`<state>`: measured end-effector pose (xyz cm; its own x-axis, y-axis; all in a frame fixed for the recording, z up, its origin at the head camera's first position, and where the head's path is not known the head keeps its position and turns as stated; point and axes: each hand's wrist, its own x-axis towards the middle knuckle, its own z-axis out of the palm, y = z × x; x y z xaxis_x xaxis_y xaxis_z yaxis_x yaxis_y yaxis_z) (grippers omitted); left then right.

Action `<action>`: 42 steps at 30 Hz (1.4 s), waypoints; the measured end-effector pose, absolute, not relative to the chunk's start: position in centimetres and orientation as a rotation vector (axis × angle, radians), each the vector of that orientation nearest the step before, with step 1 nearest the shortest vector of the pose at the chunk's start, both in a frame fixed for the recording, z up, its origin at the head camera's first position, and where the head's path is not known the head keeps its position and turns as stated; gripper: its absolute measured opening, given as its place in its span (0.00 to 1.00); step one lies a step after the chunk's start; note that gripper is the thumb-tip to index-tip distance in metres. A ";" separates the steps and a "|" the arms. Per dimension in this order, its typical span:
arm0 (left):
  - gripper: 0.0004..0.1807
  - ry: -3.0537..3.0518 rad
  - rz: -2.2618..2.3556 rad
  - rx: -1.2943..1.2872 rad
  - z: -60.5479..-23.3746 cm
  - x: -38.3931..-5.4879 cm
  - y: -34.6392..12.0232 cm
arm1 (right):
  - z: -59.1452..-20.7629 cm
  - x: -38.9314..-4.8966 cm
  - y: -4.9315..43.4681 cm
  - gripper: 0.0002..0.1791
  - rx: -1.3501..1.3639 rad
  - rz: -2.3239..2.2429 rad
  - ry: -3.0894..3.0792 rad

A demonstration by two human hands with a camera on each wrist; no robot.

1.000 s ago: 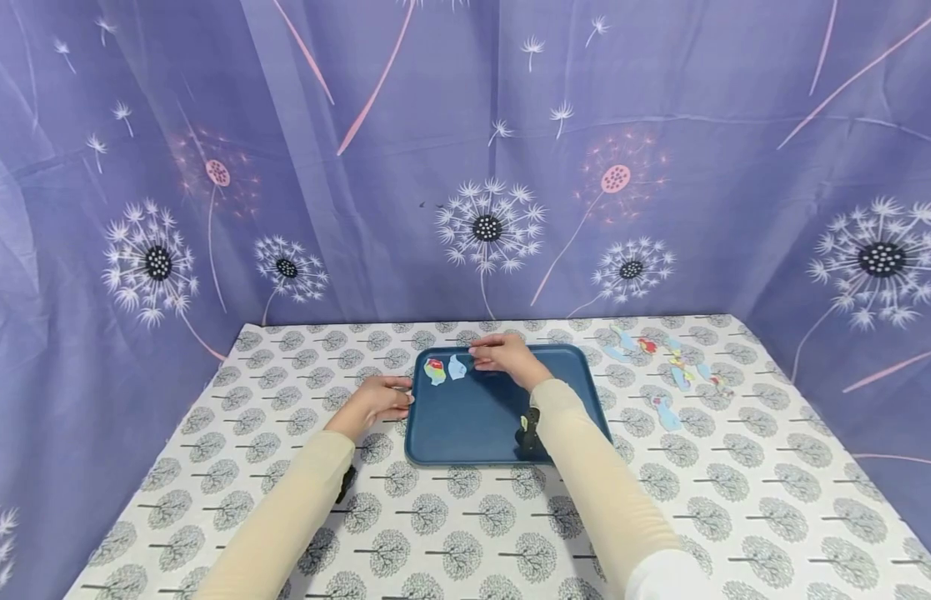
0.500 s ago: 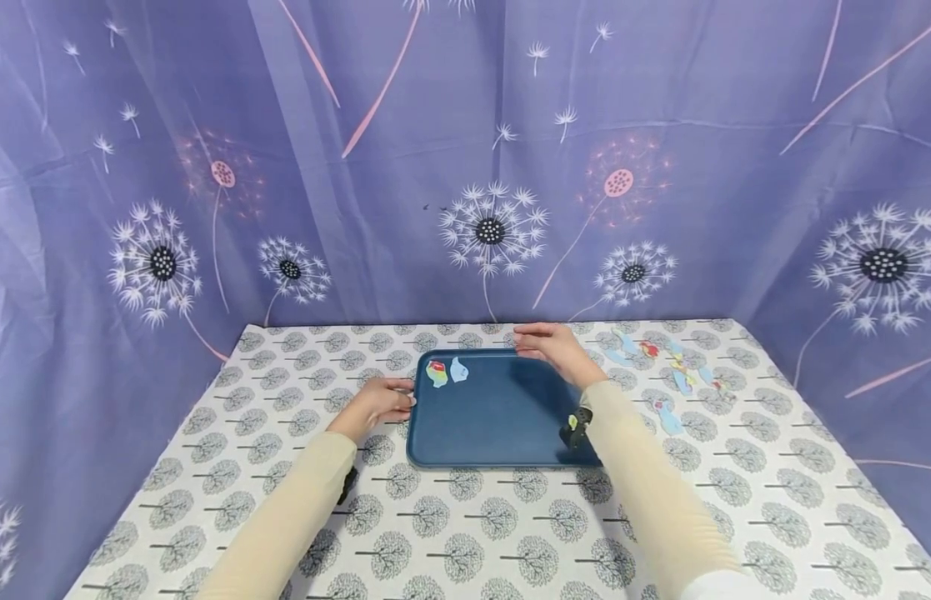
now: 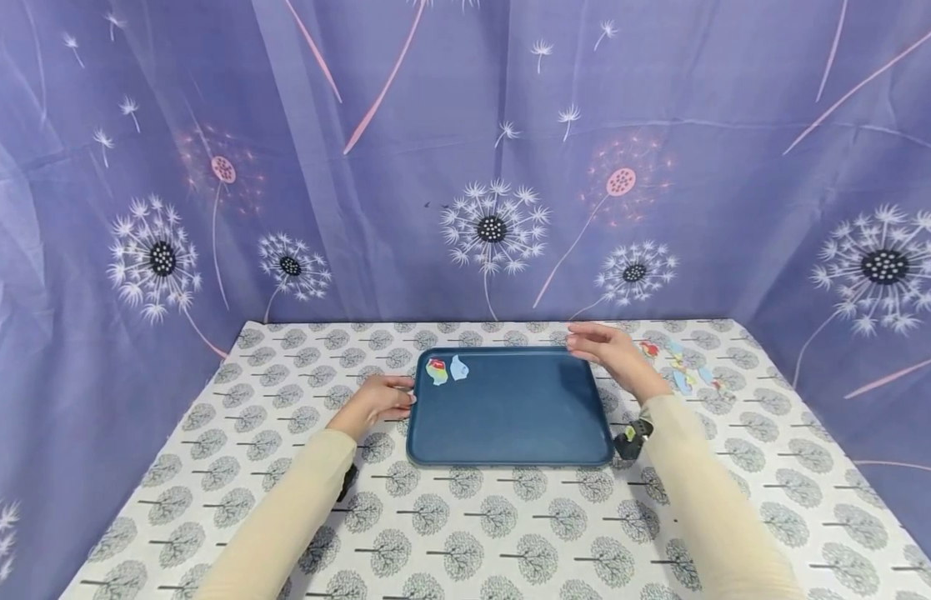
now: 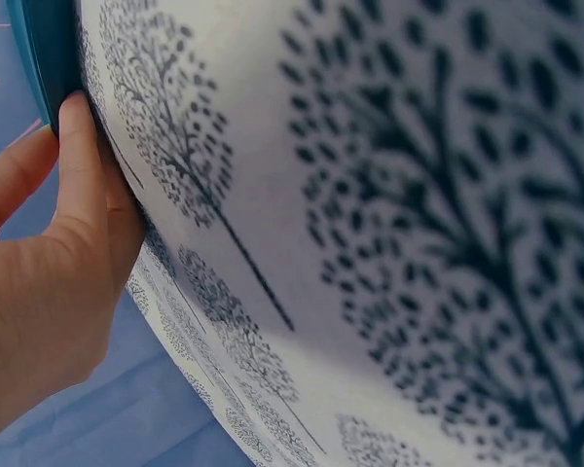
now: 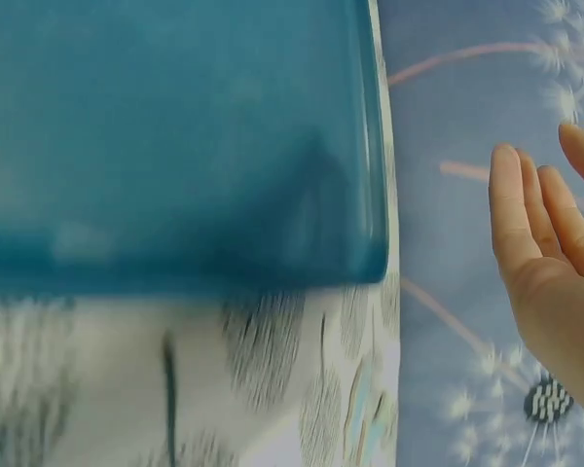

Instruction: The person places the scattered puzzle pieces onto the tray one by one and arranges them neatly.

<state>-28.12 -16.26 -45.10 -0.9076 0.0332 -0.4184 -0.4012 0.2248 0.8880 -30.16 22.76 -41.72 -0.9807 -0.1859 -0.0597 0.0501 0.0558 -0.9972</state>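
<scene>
A dark blue rectangular tray (image 3: 510,412) lies on the patterned tablecloth. Two flat, irregular cut pieces sit in its far left corner: a red, yellow and green one (image 3: 437,372) and, beside it, a light blue one (image 3: 459,367). My left hand (image 3: 375,404) touches the tray's left edge; in the left wrist view its nearly straight fingers (image 4: 80,161) meet the tray's side. My right hand (image 3: 615,357), empty, hovers by the far right corner, fingers extended and slightly bent. The right wrist view shows this hand (image 5: 555,263) with nothing between thumb and fingers.
More flat cut pieces in blue, red and yellow (image 3: 681,379) lie scattered on the cloth right of the tray, some hidden behind my right hand and arm. A purple dandelion-print curtain (image 3: 390,225) hangs around the table's back and sides.
My right hand has moved from over the tray's upper left, near the light blue piece, rightward to the far right corner. My left hand has stayed at the tray's left edge.
</scene>
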 end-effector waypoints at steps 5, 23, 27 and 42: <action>0.27 2.149 1.733 -0.341 -45.2 -28.2 -16.2 | -42.2 -28.9 25.5 0.33 -0.106 -1.950 2.230; 0.27 2.158 1.720 -0.336 -45.2 -27.9 -16.2 | -43.2 -24.3 33.8 0.40 -0.103 -1.767 2.301; 0.27 2.162 1.708 -0.353 -45.2 -28.0 -16.2 | -43.6 -23.3 35.3 0.39 -0.073 -1.700 2.349; 0.27 2.153 1.745 -0.324 -45.2 -27.9 -16.3 | -45.3 -21.9 37.4 0.37 -0.065 -1.493 2.450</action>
<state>-27.85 -16.28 -45.22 -0.9126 0.0416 -0.4066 -0.3892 0.2157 0.8956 -21.93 37.42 -45.27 -0.9623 -0.1777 -0.2062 0.1017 0.4678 -0.8780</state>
